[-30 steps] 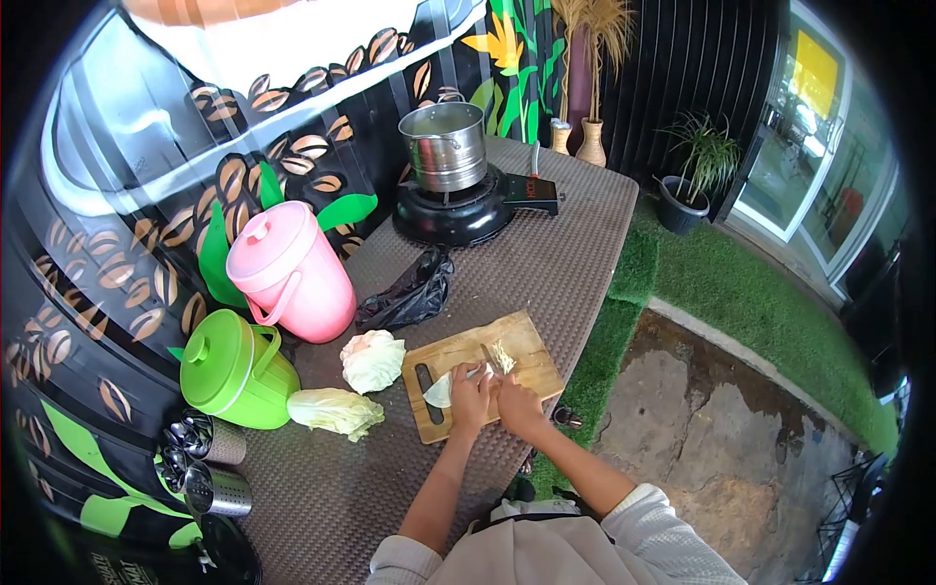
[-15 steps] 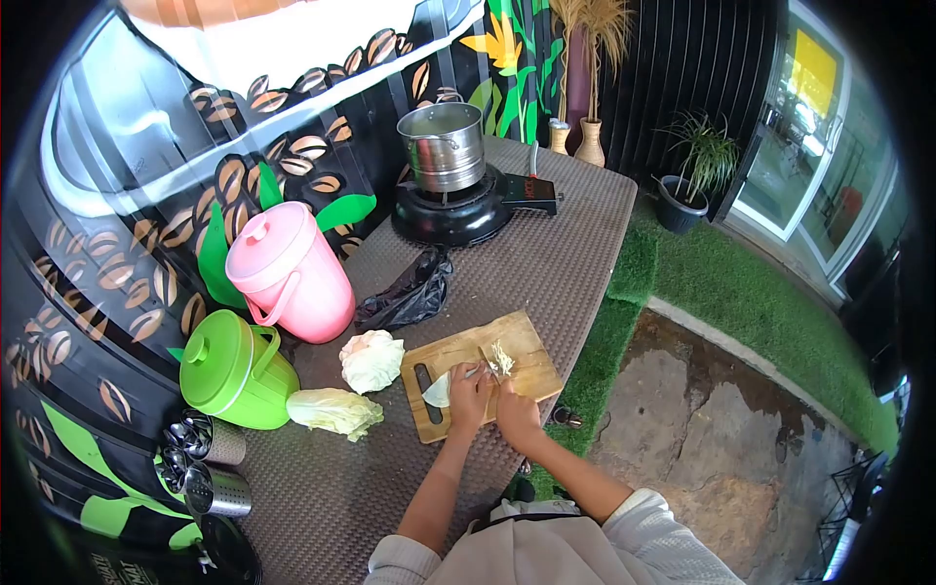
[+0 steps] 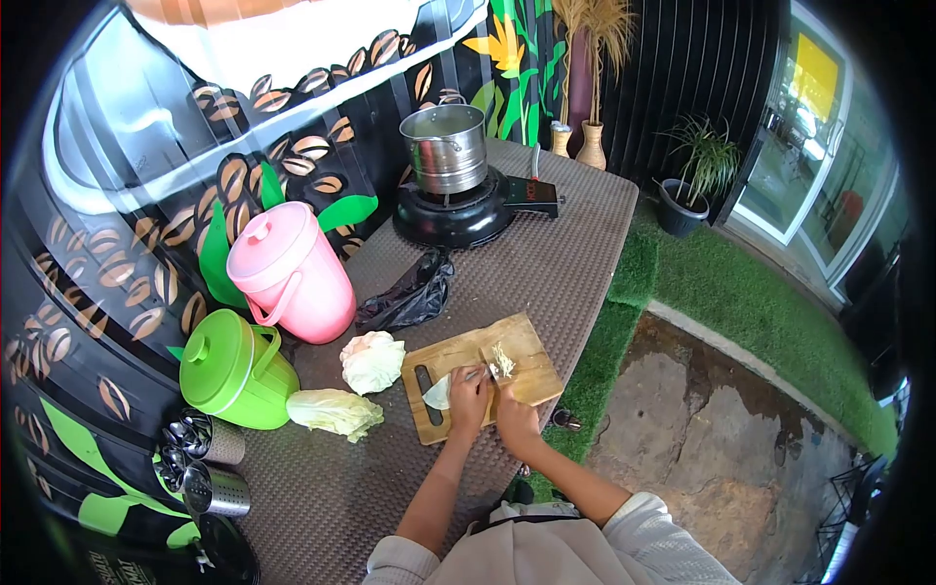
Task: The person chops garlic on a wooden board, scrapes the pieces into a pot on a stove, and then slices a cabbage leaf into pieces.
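On the wooden cutting board (image 3: 531,376), my left hand (image 3: 469,395) is closed on a piece of pale cabbage (image 3: 438,393), whose wide end sticks out to the left. Beside it my right hand (image 3: 517,414) is wrapped round a knife, its handle hidden in the fist and little of the blade showing. Thin cabbage shreds (image 3: 502,360) lie just above the knife. Left of the board, a round cabbage (image 3: 372,363) and a longer pale cabbage (image 3: 336,412) rest on the brown table (image 3: 341,497).
A steel pot (image 3: 445,151) stands on a black stove (image 3: 450,216) at the back. A black plastic bag (image 3: 414,294) lies above the board. Pink (image 3: 310,283) and green (image 3: 226,375) lidded pails and steel cutlery holders (image 3: 216,490) line the left side.
My right hand has shifted very slightly downward at the knife. My left hand stays on the cabbage piece, almost unmoved.
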